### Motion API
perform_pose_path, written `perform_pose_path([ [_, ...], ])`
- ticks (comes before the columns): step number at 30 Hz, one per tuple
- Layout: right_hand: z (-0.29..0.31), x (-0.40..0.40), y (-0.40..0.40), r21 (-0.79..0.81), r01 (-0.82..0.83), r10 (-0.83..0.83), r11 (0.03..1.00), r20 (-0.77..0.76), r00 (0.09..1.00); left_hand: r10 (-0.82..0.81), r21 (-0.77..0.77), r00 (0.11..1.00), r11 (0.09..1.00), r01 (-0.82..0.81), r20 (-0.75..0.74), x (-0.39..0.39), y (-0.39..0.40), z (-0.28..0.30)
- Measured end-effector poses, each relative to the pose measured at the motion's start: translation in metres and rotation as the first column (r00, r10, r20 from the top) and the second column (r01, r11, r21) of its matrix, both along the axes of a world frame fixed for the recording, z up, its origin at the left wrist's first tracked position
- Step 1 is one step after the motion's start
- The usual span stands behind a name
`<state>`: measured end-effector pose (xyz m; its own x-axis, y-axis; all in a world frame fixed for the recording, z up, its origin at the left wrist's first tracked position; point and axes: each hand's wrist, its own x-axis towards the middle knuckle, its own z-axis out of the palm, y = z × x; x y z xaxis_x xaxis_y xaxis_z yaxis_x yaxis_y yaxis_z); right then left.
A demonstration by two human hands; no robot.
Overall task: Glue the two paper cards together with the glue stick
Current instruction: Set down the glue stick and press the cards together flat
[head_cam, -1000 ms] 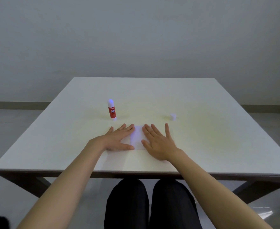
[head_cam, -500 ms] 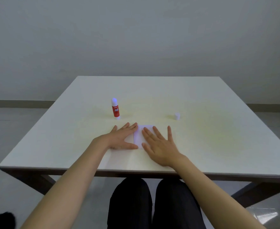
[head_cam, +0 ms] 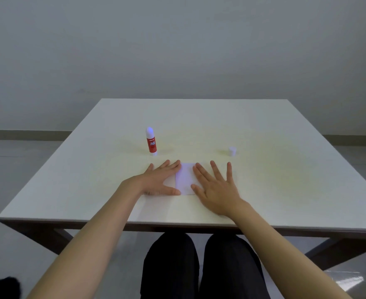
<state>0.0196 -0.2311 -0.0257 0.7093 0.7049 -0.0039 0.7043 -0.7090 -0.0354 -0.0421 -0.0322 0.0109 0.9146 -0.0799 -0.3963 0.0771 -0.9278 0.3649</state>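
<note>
A white paper card lies flat on the pale table near its front edge. Both palms rest flat on it with fingers spread: my left hand covers its left part, my right hand its right part. Only one white rectangle shows between the hands; I cannot tell whether a second card lies under it. The glue stick, red label, white body, stands upright and uncapped behind my left hand. Its small white cap sits further right.
My dark-trousered knees are under the table's front edge. Grey wall and floor lie beyond the table. A dark object is at the bottom left on the floor.
My right hand has slid a little to the right across the card, with fingers spreading wider. The left hand stays flat in place. The view has shifted slightly.
</note>
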Motion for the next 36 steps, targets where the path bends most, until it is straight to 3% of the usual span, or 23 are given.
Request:
perform_pose_path([
  [5, -0.013, -0.038, -0.013, 0.053, -0.134, 0.130, 0.990, 0.060, 0.990, -0.004, -0.001, 1.000, 1.000, 0.004, 0.006, 0.000, 0.001, -0.003],
  [11, -0.006, -0.035, -0.023, 0.058, 0.036, -0.039, 0.998, 0.052, 0.998, -0.011, 0.011, 1.000, 1.000, 0.011, -0.002, 0.000, 0.002, -0.002],
  [17, -0.006, -0.061, -0.010, 0.069, -0.113, 0.108, 0.991, 0.063, 0.992, -0.011, 0.009, 1.000, 1.000, 0.010, 0.007, 0.000, 0.001, -0.003],
  [21, 0.004, -0.040, -0.014, 0.024, -0.015, 0.013, 1.000, 0.062, 0.998, -0.005, 0.002, 1.000, 1.000, 0.005, 0.004, 0.000, 0.002, -0.003],
  [26, 0.000, -0.056, -0.007, 0.041, -0.169, 0.168, 0.985, 0.033, 0.985, -0.013, -0.007, 1.000, 1.000, 0.013, 0.011, 0.001, 0.002, -0.006],
  [36, -0.004, 0.008, -0.007, 0.003, 0.104, -0.104, 0.995, -0.077, 0.992, -0.012, -0.004, 1.000, 1.000, 0.012, 0.015, 0.002, 0.003, -0.006],
])
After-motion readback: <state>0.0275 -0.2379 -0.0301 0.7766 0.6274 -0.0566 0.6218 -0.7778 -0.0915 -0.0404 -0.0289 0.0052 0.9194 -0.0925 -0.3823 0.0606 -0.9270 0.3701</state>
